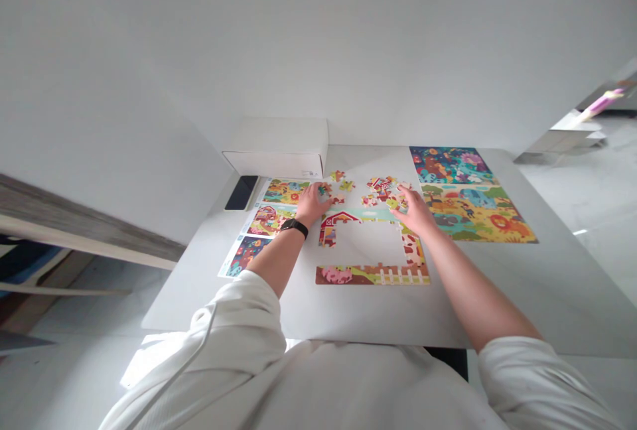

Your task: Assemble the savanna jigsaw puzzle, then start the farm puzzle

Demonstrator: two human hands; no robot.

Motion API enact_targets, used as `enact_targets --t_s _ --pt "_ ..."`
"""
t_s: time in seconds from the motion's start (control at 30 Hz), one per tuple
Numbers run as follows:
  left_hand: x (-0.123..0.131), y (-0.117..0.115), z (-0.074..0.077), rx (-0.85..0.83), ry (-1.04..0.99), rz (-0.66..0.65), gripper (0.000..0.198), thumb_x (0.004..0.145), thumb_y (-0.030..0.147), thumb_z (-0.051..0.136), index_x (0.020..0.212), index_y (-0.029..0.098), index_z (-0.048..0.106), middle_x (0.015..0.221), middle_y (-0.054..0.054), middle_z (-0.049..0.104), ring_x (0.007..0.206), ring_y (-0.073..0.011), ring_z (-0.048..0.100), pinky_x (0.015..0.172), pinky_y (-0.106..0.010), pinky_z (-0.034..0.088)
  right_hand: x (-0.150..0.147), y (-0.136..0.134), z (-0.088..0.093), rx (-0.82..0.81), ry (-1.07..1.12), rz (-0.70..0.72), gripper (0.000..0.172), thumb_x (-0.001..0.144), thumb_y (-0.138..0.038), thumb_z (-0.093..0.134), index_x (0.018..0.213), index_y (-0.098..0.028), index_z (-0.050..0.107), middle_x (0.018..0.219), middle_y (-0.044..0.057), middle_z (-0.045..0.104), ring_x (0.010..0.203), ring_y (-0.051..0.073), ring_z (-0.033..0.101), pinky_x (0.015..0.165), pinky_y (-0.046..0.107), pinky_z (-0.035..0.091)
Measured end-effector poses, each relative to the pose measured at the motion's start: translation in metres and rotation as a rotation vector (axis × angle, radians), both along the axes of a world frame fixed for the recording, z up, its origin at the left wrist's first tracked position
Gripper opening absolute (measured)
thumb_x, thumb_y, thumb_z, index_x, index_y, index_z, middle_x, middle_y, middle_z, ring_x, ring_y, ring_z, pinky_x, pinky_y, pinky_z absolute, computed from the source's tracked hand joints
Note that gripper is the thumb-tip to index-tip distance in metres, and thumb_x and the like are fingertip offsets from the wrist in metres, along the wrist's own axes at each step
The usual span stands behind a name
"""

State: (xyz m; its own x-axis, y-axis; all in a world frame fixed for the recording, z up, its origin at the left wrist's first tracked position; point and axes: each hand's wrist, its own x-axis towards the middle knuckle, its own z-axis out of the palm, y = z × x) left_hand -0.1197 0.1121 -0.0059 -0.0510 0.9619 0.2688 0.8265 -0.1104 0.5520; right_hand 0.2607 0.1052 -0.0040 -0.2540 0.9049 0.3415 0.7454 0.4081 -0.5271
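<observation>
My left hand (313, 201) rests on the table with its fingers apart, around a few loose jigsaw pieces at the back. More loose puzzle pieces (381, 186) lie in a pile to the right, and my right hand (414, 210) reaches to that pile with thumb and fingers spread. In front of both hands is a farm puzzle frame (373, 275), its border joined and its middle showing bare table. A red barn is at its upper left, a pink pig at its lower left. Beside my left wrist lies a printed picture sheet (251, 226) with three scenes.
A white box (273, 163) stands against the wall at the back left, with a dark phone (241, 192) before it. At the right lie two assembled puzzles, a dark blue one (452, 164) and a yellow savanna one (478, 214). The grey table (358, 317) ends close to my body.
</observation>
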Motion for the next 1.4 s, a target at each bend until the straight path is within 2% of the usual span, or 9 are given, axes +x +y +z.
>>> enact_targets --t_s 0.13,0.43,0.7,0.8,0.9,1.03,1.2,1.3,1.4 --pt "-0.003 0.001 -0.004 0.009 -0.024 -0.003 0.059 0.084 0.031 0.081 0.138 0.021 0.058 0.139 -0.016 0.070 0.135 -0.0327 0.064 0.120 -0.049 0.048 -0.015 0.001 0.003 -0.008 -0.024 0.014 0.080 0.090 -0.034 0.078 0.162 -0.027 0.045 0.138 0.017 0.066 0.127 0.037 0.068 0.113 0.057 0.055" --pt "-0.005 0.004 -0.009 0.005 -0.044 -0.016 0.069 0.083 0.029 0.081 0.146 0.020 0.054 0.145 -0.017 0.067 0.138 -0.0339 0.063 0.121 -0.050 0.049 -0.065 0.014 0.002 -0.011 -0.023 0.095 0.104 0.086 -0.028 0.082 0.173 -0.025 0.024 0.140 0.019 0.067 0.125 0.037 0.068 0.111 0.055 0.055" --pt "-0.004 0.000 -0.004 0.021 -0.032 -0.023 0.050 0.090 0.034 0.075 0.137 0.023 0.062 0.137 -0.014 0.071 0.133 -0.0326 0.065 0.118 -0.049 0.050 -0.132 0.028 0.007 -0.036 -0.029 0.148 0.105 0.088 -0.026 0.082 0.175 -0.022 0.023 0.137 0.019 0.069 0.131 0.038 0.064 0.117 0.058 0.051" --pt "-0.004 0.002 -0.006 0.044 -0.019 -0.037 0.038 0.094 0.039 0.070 0.129 0.024 0.067 0.132 -0.013 0.073 0.129 -0.0317 0.066 0.116 -0.048 0.051 -0.150 0.030 0.012 -0.071 0.020 0.159 0.098 0.093 -0.031 0.078 0.175 -0.024 0.025 0.149 0.019 0.063 0.137 0.035 0.062 0.120 0.055 0.051" --pt "-0.005 0.003 -0.007 0.064 0.003 -0.065 0.032 0.097 0.042 0.067 0.123 0.025 0.071 0.130 -0.012 0.073 0.126 -0.0305 0.067 0.115 -0.047 0.052 -0.143 0.036 0.017 -0.064 0.039 0.144 0.076 0.097 -0.026 0.070 0.168 -0.025 0.042 0.157 0.017 0.059 0.144 0.032 0.058 0.123 0.051 0.048" --pt "-0.006 0.005 -0.009 0.070 0.038 -0.120 0.028 0.092 0.040 0.073 0.116 0.025 0.076 0.133 -0.010 0.073 0.129 -0.0292 0.066 0.119 -0.046 0.049 -0.097 0.044 0.027 -0.037 -0.047 0.018 0.044 0.096 -0.011 0.061 0.138 -0.022 0.073 0.133 0.014 0.075 0.128 0.030 0.068 0.118 0.049 0.052" --pt "-0.007 0.007 -0.012 0.054 0.053 -0.111 0.026 0.090 0.040 0.075 0.110 0.025 0.080 0.138 -0.010 0.071 0.132 -0.0301 0.066 0.122 -0.047 0.048 -0.049 0.040 0.032 -0.193 -0.197 -0.007 0.030 0.095 -0.015 0.069 0.121 -0.025 0.080 0.117 0.007 0.081 0.109 0.025 0.074 0.104 0.040 0.057" --pt "-0.007 0.007 -0.012 0.054 0.043 -0.103 0.024 0.091 0.039 0.075 0.109 0.025 0.080 0.137 -0.010 0.071 0.133 -0.0298 0.066 0.123 -0.047 0.048 -0.048 0.034 0.031 -0.243 -0.276 0.016 0.023 0.096 -0.022 0.074 0.117 -0.025 0.083 0.115 0.007 0.081 0.107 0.025 0.074 0.098 0.037 0.057" --pt "-0.006 0.006 -0.010 0.048 0.031 -0.099 0.023 0.091 0.038 0.074 0.109 0.025 0.080 0.136 -0.010 0.072 0.132 -0.0293 0.066 0.123 -0.047 0.048 -0.063 0.030 0.028 -0.241 -0.348 0.069 0.022 0.099 -0.024 0.072 0.115 -0.026 0.086 0.118 0.009 0.079 0.108 0.025 0.073 0.097 0.035 0.056"
